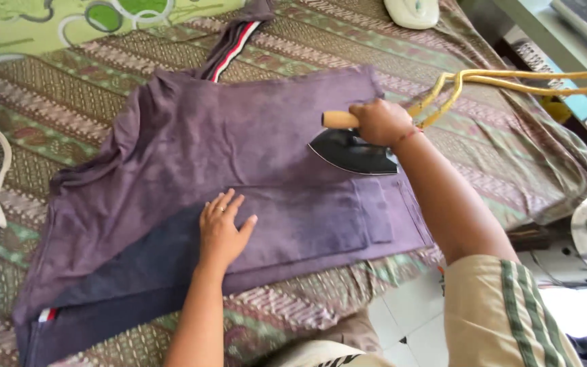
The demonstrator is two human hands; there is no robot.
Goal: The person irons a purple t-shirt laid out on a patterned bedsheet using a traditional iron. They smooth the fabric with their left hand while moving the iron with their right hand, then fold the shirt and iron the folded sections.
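Under the right hand (pixel 380 122), closed round its wooden handle, a black iron (pixel 353 151) rests on the purple garment (pixel 239 156). Left hand (pixel 223 230) lies open, palm down, on the cloth near the iron.

A brown-and-green patterned cloth (pixel 69 102) covers the padded surface; white tiled floor (pixel 409 326) shows below, brightly sunlit at the right.

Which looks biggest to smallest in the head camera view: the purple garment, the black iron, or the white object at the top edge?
1. Purple garment, spread over most of the patterned cloth.
2. Black iron, gripped by the right hand.
3. White object: it is cut off by the frame and lies farther away, so its rank below the iron is unsure.
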